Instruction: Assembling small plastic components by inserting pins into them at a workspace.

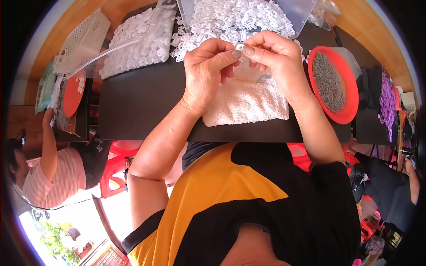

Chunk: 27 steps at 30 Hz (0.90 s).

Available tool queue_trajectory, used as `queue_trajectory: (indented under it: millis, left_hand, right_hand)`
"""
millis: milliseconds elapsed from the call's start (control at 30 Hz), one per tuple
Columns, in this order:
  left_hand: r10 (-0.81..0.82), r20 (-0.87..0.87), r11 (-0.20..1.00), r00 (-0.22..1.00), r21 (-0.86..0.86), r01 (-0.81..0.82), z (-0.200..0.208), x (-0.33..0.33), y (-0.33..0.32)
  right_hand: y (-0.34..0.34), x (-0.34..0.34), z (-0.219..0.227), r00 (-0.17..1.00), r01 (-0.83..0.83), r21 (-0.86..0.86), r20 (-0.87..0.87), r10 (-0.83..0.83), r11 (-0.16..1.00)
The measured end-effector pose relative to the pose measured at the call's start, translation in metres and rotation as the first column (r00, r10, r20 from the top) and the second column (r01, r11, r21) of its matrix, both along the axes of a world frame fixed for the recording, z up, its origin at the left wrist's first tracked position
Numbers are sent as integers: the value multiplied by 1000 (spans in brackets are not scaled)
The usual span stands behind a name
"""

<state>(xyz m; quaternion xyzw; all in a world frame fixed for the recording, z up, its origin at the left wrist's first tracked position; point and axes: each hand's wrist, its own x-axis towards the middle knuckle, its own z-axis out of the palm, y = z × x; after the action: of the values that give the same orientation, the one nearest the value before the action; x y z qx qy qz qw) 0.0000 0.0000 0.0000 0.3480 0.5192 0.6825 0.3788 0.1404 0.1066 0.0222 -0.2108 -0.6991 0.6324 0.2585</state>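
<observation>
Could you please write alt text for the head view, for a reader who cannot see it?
A left hand and right hand pinch a small white piece over a dark table with a pale cloth. Beyond are heaps of white pieces; at right, a red bowl of grey parts.

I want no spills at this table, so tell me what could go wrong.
The small white piece, pinched between the left hand and right hand, could slip and drop onto the towel. The right forearm appears close to the red dish, so a sideways bump might scatter its grey pieces.
</observation>
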Motion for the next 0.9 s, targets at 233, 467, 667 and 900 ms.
queue_trajectory:
  millis: [233,467,667,900]
  left_hand:
    - [-33,-71,999,997,-38,31,4,2,-1]
    - [-41,-91,999,995,-20,39,-4,3,0]
    - [-5,-123,1000,992,-6,4,-3,3,-2]
    - [34,52,998,998,-62,-31,-2,-3,3]
  right_hand:
    - [-5,-5,-3,996,58,111,-75,-50,992]
    - [-8,-3,-4,996,80,22,-36,-79,997]
    - [-10,-1,1,995,93,-10,-36,-93,996]
    - [12,8,5,997,79,55,15,-80,995]
